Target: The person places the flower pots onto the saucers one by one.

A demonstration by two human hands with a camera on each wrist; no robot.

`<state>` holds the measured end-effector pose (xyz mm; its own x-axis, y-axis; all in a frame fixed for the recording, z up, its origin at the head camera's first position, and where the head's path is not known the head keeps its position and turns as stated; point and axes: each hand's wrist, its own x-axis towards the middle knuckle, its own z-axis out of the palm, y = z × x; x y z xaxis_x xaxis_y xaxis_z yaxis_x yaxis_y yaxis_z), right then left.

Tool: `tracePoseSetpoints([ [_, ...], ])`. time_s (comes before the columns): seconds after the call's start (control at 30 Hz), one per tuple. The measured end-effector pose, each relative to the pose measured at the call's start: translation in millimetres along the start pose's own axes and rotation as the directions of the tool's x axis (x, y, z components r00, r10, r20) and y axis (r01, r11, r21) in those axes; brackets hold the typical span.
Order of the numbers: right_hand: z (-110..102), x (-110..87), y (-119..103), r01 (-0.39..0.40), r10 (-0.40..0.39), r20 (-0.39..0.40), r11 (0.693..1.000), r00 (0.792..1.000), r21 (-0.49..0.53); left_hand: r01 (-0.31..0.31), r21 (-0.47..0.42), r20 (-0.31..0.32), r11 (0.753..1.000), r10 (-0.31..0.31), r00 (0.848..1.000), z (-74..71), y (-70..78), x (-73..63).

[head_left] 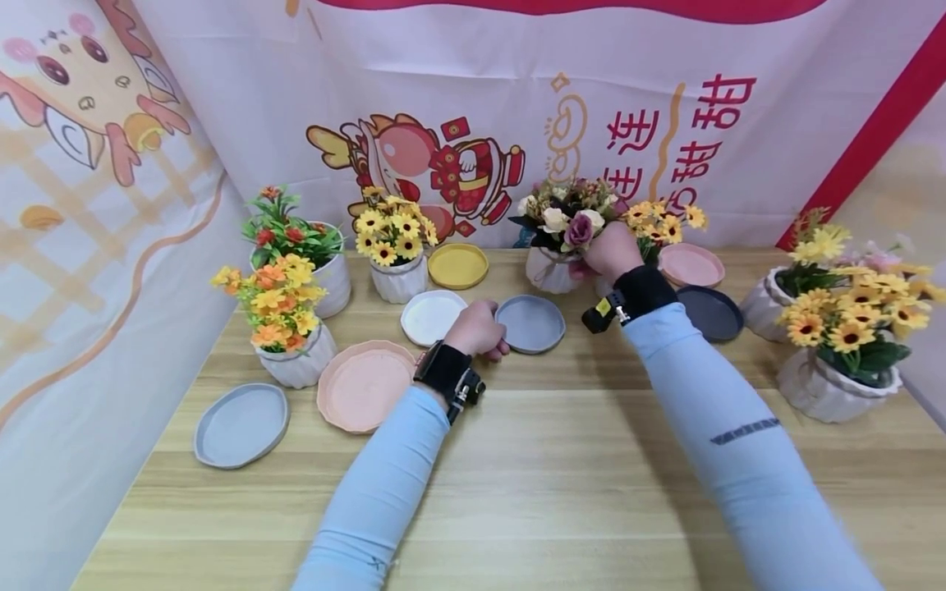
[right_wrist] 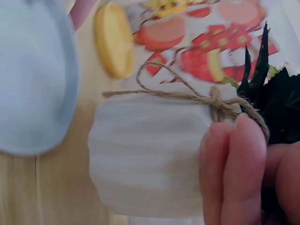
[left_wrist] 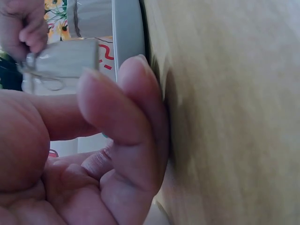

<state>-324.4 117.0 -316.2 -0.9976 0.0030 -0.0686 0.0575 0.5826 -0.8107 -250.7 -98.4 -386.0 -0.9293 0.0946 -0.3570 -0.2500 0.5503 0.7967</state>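
Note:
My right hand [head_left: 613,250] grips the rim of a white pleated flowerpot [head_left: 550,271] holding cream and purple artificial flowers. Twine tied in a bow [right_wrist: 213,101] circles the pot just below its rim. Curled fingers [right_wrist: 243,164] lie against its side in the right wrist view. Low over the wood, my left hand [head_left: 476,328] is at the left edge of a grey-blue plate [head_left: 530,324], its fingers [left_wrist: 126,112] loosely curled with nothing seen between them. A white plate [head_left: 433,317] lies just left of that hand. Yellow flowers [head_left: 658,222] show behind my right hand, their pot mostly hidden.
Potted flowers [head_left: 296,353] stand at the left, with more pots [head_left: 835,386] at the right. Around them lie a yellow plate [head_left: 458,267], two pink plates [head_left: 369,386] [head_left: 692,264], a black plate [head_left: 709,313] and another grey plate [head_left: 241,425]. Printed cloth [head_left: 443,74] hangs behind.

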Motion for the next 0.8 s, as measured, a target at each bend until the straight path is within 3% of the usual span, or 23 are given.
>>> tracePoseSetpoints([
  [0.07, 0, -8.3, 0, -0.022, 0.018, 0.041, 0.994, 0.999, 0.11, 0.0, -0.006, 0.001, 1.0, 0.0, 1.0, 0.3, -0.7, 0.1],
  [0.17, 2, -21.7, 4, -0.046, 0.028, 0.1, 0.982, 0.995, 0.184, -0.007, -0.021, 0.002, 1.0, 0.007, 1.0, 1.0, -1.6, -0.4],
  [0.33, 8, -37.4, 12, -0.096, 0.059, 0.152, 0.964, 0.987, 0.247, -0.024, -0.021, 0.001, 0.999, 0.025, 1.0, 2.2, -1.2, -0.8],
  [0.6, 16, -54.5, 15, -0.046, 0.01, 0.142, 0.965, 0.99, 0.257, -0.04, -0.037, 0.01, 0.999, 0.04, 0.999, 2.6, -1.8, 1.2],
  [0.8, 24, -56.3, 10, -0.006, -0.033, 0.158, 0.971, 0.987, 0.24, -0.049, -0.028, -0.001, 0.998, 0.049, 0.999, -0.7, -2.6, 1.4],
])
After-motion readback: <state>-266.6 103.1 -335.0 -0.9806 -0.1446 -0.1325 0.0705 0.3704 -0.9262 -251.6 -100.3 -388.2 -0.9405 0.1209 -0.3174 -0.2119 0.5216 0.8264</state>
